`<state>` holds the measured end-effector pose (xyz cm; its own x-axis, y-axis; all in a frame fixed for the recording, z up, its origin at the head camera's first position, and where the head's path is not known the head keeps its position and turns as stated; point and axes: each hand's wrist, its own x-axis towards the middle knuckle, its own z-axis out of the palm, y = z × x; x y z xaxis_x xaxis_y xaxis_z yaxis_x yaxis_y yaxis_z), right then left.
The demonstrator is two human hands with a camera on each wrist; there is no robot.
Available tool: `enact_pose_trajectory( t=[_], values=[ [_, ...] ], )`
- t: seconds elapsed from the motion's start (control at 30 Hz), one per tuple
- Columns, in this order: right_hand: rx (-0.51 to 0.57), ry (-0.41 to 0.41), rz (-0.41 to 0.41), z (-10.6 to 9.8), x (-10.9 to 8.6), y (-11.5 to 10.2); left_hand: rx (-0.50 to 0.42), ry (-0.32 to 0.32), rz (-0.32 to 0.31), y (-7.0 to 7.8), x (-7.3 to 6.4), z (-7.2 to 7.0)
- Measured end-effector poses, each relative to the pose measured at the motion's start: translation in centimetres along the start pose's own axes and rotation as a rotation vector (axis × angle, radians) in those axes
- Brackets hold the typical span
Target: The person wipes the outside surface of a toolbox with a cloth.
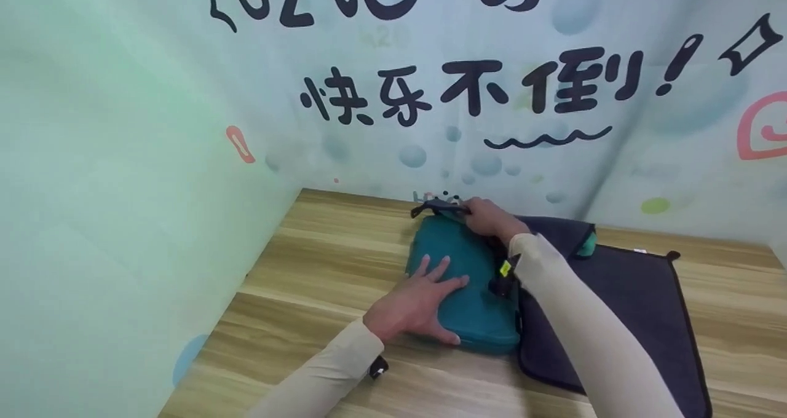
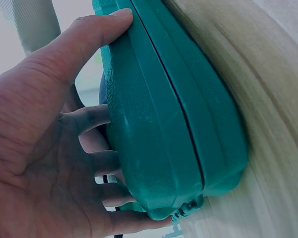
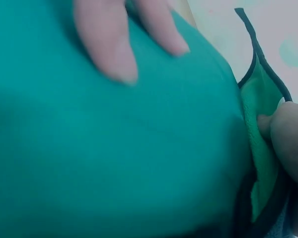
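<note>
1. From where I stand, the one container I can make out is a teal case (image 1: 473,307), lying flat on the wood-grained surface (image 1: 332,240), just left of a dark cloth (image 1: 652,307).
2. The case's two halves meet along a narrow seam (image 2: 179,104) on the side seen from the left wrist, so whatever it may hold is hidden from me.
3. The left hand (image 1: 418,304) lies spread over the case, fingers on top and thumb at the near edge; its grip is slack, wrapped round nothing.
4. The right hand (image 1: 489,217) has a firm grip on a raised edge of the cloth at the case's far end, where green lining (image 3: 263,94) shows.
5. Right of that hand, another part of the cloth is folded over. Whether any runs beneath the case, I cannot tell.
</note>
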<state>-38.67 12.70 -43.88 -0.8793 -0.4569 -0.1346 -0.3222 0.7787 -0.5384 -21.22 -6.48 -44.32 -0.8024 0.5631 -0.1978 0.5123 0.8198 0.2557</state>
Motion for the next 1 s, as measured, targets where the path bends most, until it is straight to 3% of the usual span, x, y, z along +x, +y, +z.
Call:
enact_pose_trajectory(
  t=[0.23,0.53,0.7,1.0],
  values=[
    [-0.002,-0.031,0.053,-1.1,-1.1,1.5,0.023,0.005,0.007,0.3,0.1,0.0],
    [-0.037,-0.08,0.052,0.0,1.6,-1.3,-0.004,0.013,0.002,-0.1,-0.2,-0.1],
    [-0.078,-0.075,-0.034,1.2,2.8,-3.0,-0.012,0.002,0.008,0.0,-0.1,-0.1],
    [-0.275,-0.072,-0.167,3.1,4.0,-5.9,0.009,-0.009,-0.003,-0.4,-0.3,-0.3]
  ],
)
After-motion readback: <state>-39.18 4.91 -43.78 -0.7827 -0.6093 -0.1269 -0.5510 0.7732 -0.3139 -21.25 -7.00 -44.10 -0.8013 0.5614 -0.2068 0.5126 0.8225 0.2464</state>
